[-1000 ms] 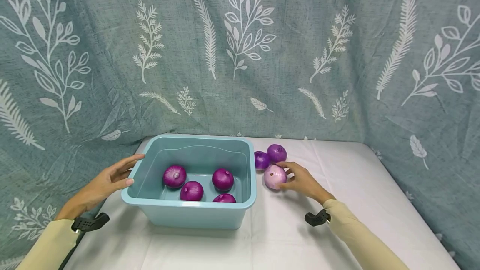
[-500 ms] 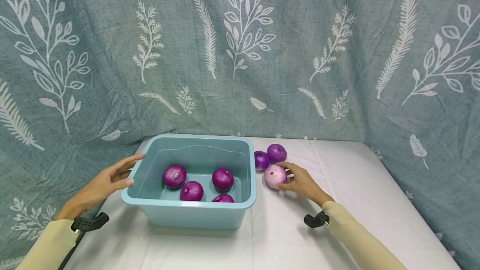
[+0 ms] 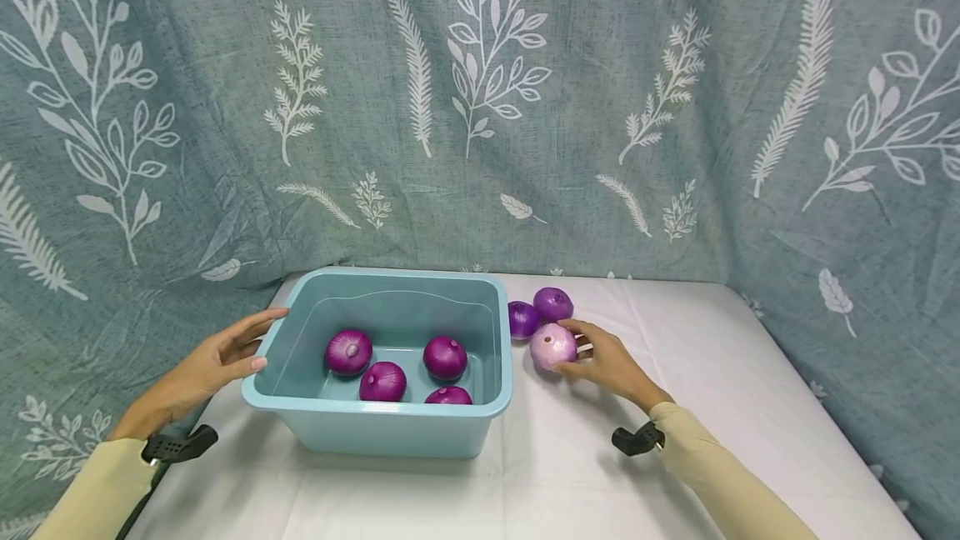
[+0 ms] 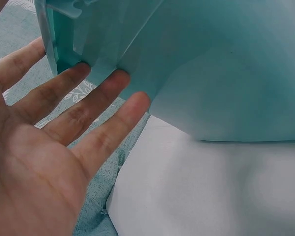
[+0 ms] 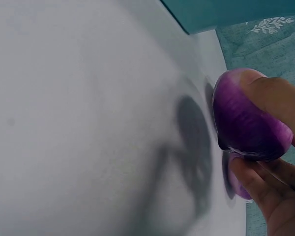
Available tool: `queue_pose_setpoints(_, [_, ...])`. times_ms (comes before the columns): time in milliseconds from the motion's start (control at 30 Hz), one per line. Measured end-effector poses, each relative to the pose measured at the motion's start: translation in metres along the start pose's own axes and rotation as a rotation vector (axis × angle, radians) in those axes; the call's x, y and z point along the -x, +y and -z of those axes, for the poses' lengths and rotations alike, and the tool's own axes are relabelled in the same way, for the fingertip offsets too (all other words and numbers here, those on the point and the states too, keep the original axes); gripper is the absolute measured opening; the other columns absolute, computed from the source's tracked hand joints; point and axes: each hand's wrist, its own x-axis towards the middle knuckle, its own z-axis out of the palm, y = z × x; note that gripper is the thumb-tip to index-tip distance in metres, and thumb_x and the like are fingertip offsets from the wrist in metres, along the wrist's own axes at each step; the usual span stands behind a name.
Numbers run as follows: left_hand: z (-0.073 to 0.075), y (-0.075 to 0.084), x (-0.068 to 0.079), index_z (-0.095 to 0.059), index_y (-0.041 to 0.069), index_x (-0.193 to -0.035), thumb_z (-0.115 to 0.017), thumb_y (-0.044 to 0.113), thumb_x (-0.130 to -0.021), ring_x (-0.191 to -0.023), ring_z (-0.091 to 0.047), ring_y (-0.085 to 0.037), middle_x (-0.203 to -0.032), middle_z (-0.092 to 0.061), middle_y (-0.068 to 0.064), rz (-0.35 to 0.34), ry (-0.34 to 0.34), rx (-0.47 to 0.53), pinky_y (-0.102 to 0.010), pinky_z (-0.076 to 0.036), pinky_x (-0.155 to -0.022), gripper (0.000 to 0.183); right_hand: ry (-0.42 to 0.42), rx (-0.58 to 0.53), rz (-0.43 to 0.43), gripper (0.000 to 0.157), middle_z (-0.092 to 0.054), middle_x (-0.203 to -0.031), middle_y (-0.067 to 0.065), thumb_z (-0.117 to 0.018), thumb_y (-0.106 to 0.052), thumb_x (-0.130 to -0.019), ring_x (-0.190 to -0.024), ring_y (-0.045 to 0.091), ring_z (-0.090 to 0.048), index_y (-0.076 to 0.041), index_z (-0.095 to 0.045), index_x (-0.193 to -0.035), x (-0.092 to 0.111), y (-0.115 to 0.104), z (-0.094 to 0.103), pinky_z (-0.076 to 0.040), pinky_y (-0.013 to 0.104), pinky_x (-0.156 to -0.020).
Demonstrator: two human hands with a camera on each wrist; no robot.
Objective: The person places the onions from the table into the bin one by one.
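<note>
My right hand (image 3: 607, 367) grips a pale pinkish-purple onion (image 3: 551, 347) between thumb and fingers, right of the blue plastic bin (image 3: 375, 430). In the right wrist view the held onion (image 5: 246, 120) is darker purple underneath, and its shadow lies apart from it on the cloth. Two darker onions sit just behind it: one purple onion (image 3: 522, 321) close to the bin and another purple onion (image 3: 553, 304) farther back. My left hand (image 3: 206, 369) is at the bin's left end. In the left wrist view its extended fingers (image 4: 105, 140) touch the bin's outer wall.
Several magenta onions lie inside the bin, among them a front onion (image 3: 383, 382); one is partly hidden by the near rim. A white cloth (image 3: 675, 332) covers the table. Leaf-patterned green fabric (image 3: 480, 215) hangs behind and at both sides.
The pale onion has shifted slightly up and right with my right hand, away from its earlier spot. My left hand and the bin stay in place.
</note>
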Motion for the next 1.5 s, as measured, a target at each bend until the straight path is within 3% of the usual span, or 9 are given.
queue_pose_setpoints(100, [0.000,0.000,0.000,-0.024,0.028,-0.166,-0.050,0.010,-0.109,-0.149,-0.020,-0.050,-0.167,-0.024,-0.011,0.002,0.002,-0.005,-0.048,-0.041,-0.113,0.065,0.007,-0.004,-0.003,0.076,-0.064,-0.131,0.017,-0.091,-0.025,-0.081,-0.102,0.030,-0.069,-0.006,-0.055,-0.146,-0.001,-0.005,0.004,-0.061,0.041,-0.086])
queue_pose_setpoints(267, [-0.002,0.001,0.001,-0.024,0.026,-0.166,-0.051,0.009,-0.109,-0.150,-0.016,-0.052,-0.167,-0.023,-0.013,0.004,0.000,0.028,-0.070,-0.028,-0.113,0.065,0.012,-0.042,0.012,0.075,-0.063,-0.133,0.014,-0.091,-0.025,-0.082,-0.103,0.028,-0.069,-0.011,-0.055,-0.147,-0.003,-0.018,0.011,-0.061,0.039,-0.087])
queue_pose_setpoints(400, [-0.002,0.001,0.001,-0.024,0.025,-0.166,-0.051,0.009,-0.109,-0.150,-0.015,-0.053,-0.167,-0.023,-0.013,0.003,-0.001,0.043,-0.074,-0.025,-0.112,0.065,0.026,-0.044,0.028,0.077,-0.063,-0.134,0.011,-0.091,-0.030,-0.081,-0.103,0.026,-0.070,-0.012,-0.055,-0.146,-0.006,-0.030,0.017,-0.061,0.038,-0.087])
queue_pose_setpoints(800, [0.000,0.001,0.001,-0.024,0.027,-0.166,-0.050,0.010,-0.109,-0.149,-0.018,-0.051,-0.167,-0.025,-0.008,0.005,0.002,0.009,-0.038,-0.042,-0.111,0.064,0.068,-0.100,0.103,0.076,-0.061,-0.138,0.008,-0.091,-0.024,-0.081,-0.112,0.029,-0.066,-0.013,-0.055,-0.147,-0.015,-0.069,0.035,-0.059,0.039,-0.091])
queue_pose_setpoints(1033, [-0.001,0.000,0.001,-0.025,0.028,-0.165,-0.050,0.010,-0.109,-0.150,-0.015,-0.052,-0.168,-0.023,-0.012,-0.005,0.003,0.036,-0.073,-0.027,-0.112,0.064,0.109,-0.112,0.132,0.075,-0.061,-0.136,0.015,-0.090,-0.009,-0.081,-0.111,0.031,-0.065,-0.003,-0.054,-0.146,-0.015,-0.099,0.044,-0.059,0.038,-0.091])
queue_pose_setpoints(1100, [-0.002,0.000,0.001,-0.025,0.028,-0.165,-0.050,0.010,-0.109,-0.150,-0.015,-0.053,-0.168,-0.023,-0.012,-0.007,0.005,0.035,-0.074,-0.026,-0.111,0.064,0.110,-0.115,0.145,0.074,-0.062,-0.133,0.016,-0.089,-0.007,-0.081,-0.112,0.030,-0.065,0.000,-0.054,-0.146,-0.013,-0.113,0.047,-0.059,0.037,-0.091])
queue_pose_setpoints(1167, [-0.002,0.000,0.001,-0.025,0.028,-0.165,-0.051,0.010,-0.109,-0.150,-0.017,-0.051,-0.168,-0.024,-0.011,-0.005,0.009,0.022,-0.068,-0.031,-0.113,0.064,0.110,-0.116,0.153,0.073,-0.063,-0.132,0.016,-0.089,-0.005,-0.081,-0.111,0.029,-0.065,0.001,-0.054,-0.145,-0.012,-0.127,0.051,-0.059,0.035,-0.090])
queue_pose_setpoints(1367, [-0.001,0.001,0.001,-0.024,0.024,-0.166,-0.051,0.011,-0.109,-0.149,-0.023,-0.044,-0.167,-0.026,-0.008,-0.001,0.016,0.001,-0.020,-0.042,-0.104,0.064,0.108,-0.134,0.162,0.071,-0.064,-0.128,0.015,-0.088,-0.006,-0.082,-0.112,0.026,-0.064,0.001,-0.055,-0.144,-0.009,-0.150,0.054,-0.058,0.029,-0.091])
queue_pose_setpoints(1500, [-0.001,0.002,0.001,-0.024,0.027,-0.166,-0.051,0.011,-0.109,-0.149,-0.020,-0.049,-0.167,-0.025,-0.010,-0.005,0.005,0.005,-0.037,-0.042,-0.112,0.064,0.105,-0.148,0.158,0.072,-0.064,-0.129,0.014,-0.089,-0.006,-0.081,-0.114,0.027,-0.063,-0.001,-0.055,-0.144,-0.011,-0.152,0.051,-0.057,0.030,-0.093])
